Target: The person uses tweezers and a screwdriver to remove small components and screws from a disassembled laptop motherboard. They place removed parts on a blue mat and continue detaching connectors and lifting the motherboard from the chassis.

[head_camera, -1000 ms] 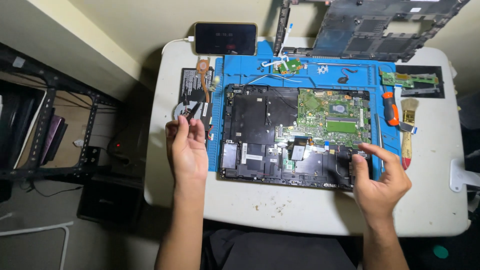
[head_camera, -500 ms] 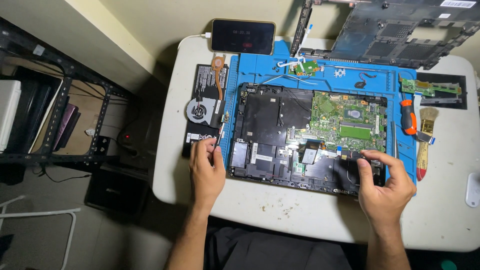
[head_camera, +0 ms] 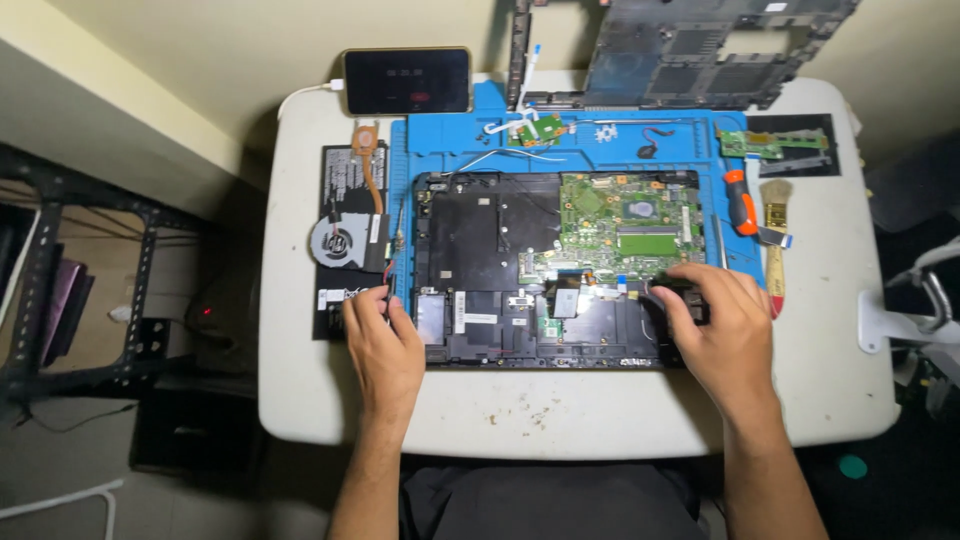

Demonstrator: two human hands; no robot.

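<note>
On blue mat [head_camera: 440,150], opened laptop [head_camera: 560,270] (lidless) lies under both hands' [head_camera: 385,350] loosely open fingertips.

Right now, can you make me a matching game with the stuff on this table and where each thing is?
Things:
1. phone
2. cooling fan
3. brush
4. green motherboard

Places:
a. inside the opened laptop
b. right of the blue mat, beside the orange-handled tool
c. far edge of the table, plugged into a white cable
d. left of the blue mat, on a black battery

Pairs: 1-c, 2-d, 3-b, 4-a
</note>
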